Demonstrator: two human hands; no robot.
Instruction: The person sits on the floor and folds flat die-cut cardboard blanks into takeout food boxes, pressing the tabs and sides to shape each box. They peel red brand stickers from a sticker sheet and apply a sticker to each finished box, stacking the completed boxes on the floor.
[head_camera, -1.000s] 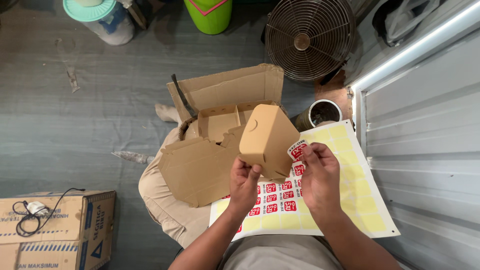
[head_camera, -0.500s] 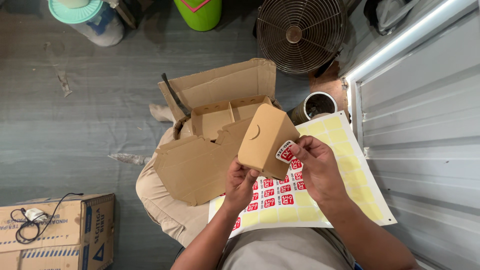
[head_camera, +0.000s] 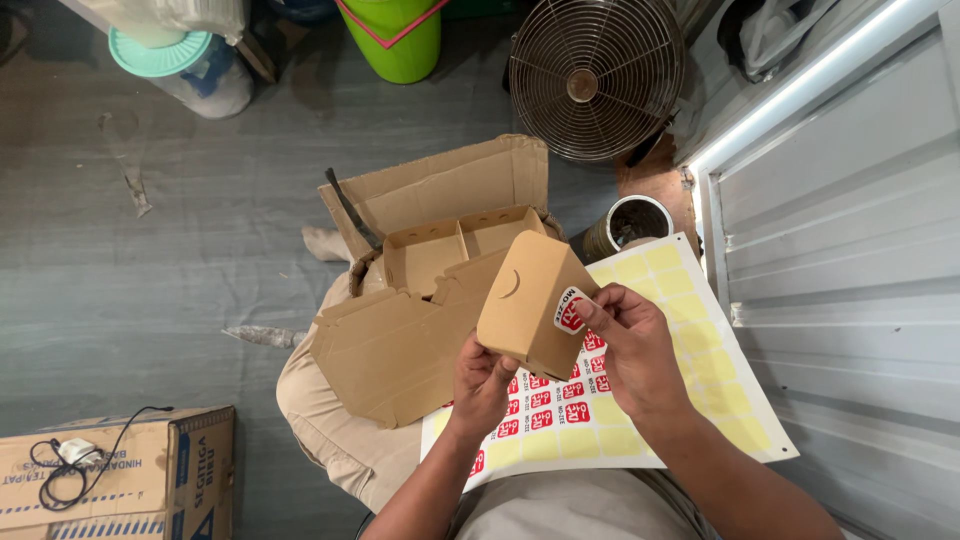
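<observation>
Right hand (head_camera: 630, 350) now presses the red sticker (head_camera: 570, 310) onto the box (head_camera: 530, 300), gripped underneath by the left hand (head_camera: 485, 385).

Folded brown box (head_camera: 527, 300) tilted, red-white sticker (head_camera: 571, 309) on side.

a small folded kraft box (head_camera: 528, 300) sits near frame centre, with a red-and-white sticker (head_camera: 569, 310) on its face at 3 o'clock. below it, at 5 o'clock, lies a yellow sticker sheet (head_camera: 690, 350) bearing red-and-white labels. open brown cartons (head_camera: 440, 195) lie at 11 o'clock; a printed cardboard box (head_camera: 150, 465) stands at 8 o'clock.
</observation>
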